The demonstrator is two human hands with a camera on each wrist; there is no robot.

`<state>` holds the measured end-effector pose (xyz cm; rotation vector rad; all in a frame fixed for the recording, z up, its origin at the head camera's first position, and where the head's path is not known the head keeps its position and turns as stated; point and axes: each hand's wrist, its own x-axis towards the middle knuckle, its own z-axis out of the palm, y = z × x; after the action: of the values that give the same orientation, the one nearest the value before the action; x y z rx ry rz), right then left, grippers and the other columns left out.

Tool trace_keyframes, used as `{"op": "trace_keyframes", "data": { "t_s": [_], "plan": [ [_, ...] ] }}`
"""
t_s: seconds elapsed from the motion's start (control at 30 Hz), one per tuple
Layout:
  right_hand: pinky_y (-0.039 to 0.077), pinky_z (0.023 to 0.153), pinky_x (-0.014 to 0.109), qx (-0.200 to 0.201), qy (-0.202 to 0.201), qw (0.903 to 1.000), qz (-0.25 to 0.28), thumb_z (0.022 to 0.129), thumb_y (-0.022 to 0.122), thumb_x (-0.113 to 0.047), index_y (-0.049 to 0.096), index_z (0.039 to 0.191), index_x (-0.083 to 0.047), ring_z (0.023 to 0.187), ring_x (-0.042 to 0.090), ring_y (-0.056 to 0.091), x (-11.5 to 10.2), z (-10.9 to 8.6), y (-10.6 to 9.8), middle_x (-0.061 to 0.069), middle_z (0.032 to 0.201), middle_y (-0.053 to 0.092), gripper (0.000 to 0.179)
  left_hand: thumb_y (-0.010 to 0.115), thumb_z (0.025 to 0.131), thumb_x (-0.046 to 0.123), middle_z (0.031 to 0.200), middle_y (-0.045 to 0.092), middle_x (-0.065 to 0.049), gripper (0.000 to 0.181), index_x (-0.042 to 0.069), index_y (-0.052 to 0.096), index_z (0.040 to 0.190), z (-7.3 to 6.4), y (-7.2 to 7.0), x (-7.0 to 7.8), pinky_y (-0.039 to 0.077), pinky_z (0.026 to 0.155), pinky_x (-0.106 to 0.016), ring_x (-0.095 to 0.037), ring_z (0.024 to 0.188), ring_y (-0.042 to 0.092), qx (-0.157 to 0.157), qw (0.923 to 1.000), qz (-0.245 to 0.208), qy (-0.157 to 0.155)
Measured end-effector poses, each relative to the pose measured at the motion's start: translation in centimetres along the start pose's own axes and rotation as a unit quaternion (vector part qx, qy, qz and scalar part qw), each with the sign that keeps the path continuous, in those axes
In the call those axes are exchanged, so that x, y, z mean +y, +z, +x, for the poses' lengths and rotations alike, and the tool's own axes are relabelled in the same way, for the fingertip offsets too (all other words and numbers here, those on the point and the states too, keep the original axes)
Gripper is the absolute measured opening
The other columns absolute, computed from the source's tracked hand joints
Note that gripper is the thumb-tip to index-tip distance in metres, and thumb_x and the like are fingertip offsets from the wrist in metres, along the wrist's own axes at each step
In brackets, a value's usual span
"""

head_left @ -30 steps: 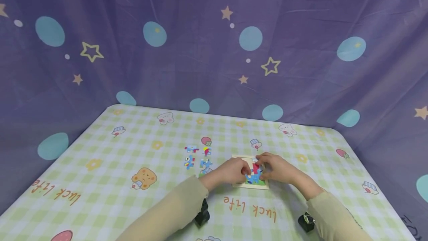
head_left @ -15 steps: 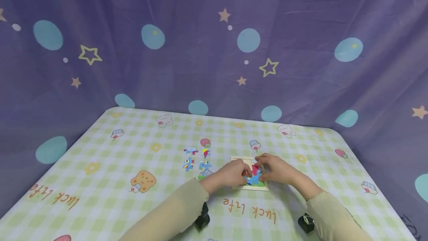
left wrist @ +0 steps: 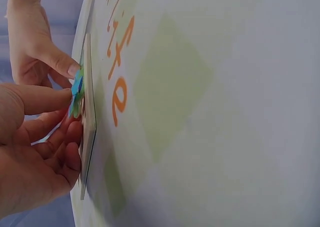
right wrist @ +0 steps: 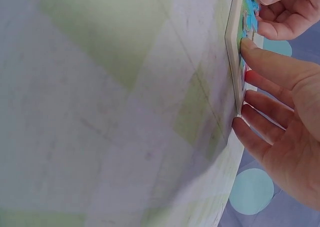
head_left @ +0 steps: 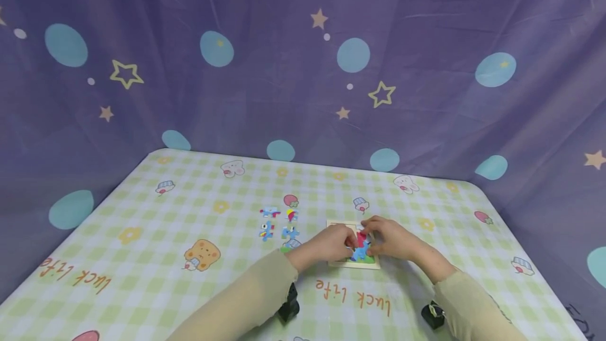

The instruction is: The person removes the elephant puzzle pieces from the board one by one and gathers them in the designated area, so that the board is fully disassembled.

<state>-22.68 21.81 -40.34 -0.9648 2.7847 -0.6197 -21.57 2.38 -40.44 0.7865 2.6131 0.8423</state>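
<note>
A small wooden puzzle tray (head_left: 352, 265) lies on the table, its right part filled with red, blue and green jigsaw pieces (head_left: 362, 251). My left hand (head_left: 335, 242) is over the tray's left part. In the left wrist view, its thumb and fingers pinch a blue-and-green puzzle piece (left wrist: 75, 94), tilted up from the tray. My right hand (head_left: 390, 237) rests on the tray's right side. In the right wrist view, its thumb presses the pieces near the front edge, with the other fingers fairly straight along the tray's far side. Fingers hide part of the picture.
Several loose puzzle pieces (head_left: 266, 231) lie left of the tray on the checked tablecloth (head_left: 189, 299). Black wrist devices (head_left: 289, 307) sit under both sleeves. A purple patterned curtain (head_left: 284, 93) hangs behind and beside the table.
My left fingers have shifted slightly at the puzzle piece over the tray. The right hand stays in place, and the loose pieces lie as before.
</note>
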Motion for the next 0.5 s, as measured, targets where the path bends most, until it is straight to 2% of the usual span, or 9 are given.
{"op": "trace_keyframes", "data": {
  "t_s": [0.17,0.5],
  "plan": [
    [0.041,0.09,0.046,-0.002,0.003,1.0,0.003,0.072,0.075,-0.017,0.064,0.101,-0.009,0.111,0.032,0.051,-0.06,0.04,-0.04,0.016,0.124,0.053,0.032,0.063,0.08,0.007,0.069,0.053,0.007,0.009,0.014,0.064,0.086,-0.08,-0.22,-0.02,0.037,0.059,-0.018,-0.005,0.062,0.046,0.0,1.0,-0.004,0.006],
    [0.041,0.09,0.046,-0.003,0.003,1.0,-0.001,0.071,0.076,-0.017,0.065,0.1,-0.009,0.11,0.032,0.052,-0.06,0.08,-0.01,0.016,0.123,0.054,0.032,0.06,0.081,0.004,0.066,0.051,0.007,0.015,0.016,0.063,0.089,-0.53,-0.43,-0.13,0.034,0.053,-0.018,-0.006,0.056,0.043,0.011,0.9993,0.001,0.035]
  ]
}}
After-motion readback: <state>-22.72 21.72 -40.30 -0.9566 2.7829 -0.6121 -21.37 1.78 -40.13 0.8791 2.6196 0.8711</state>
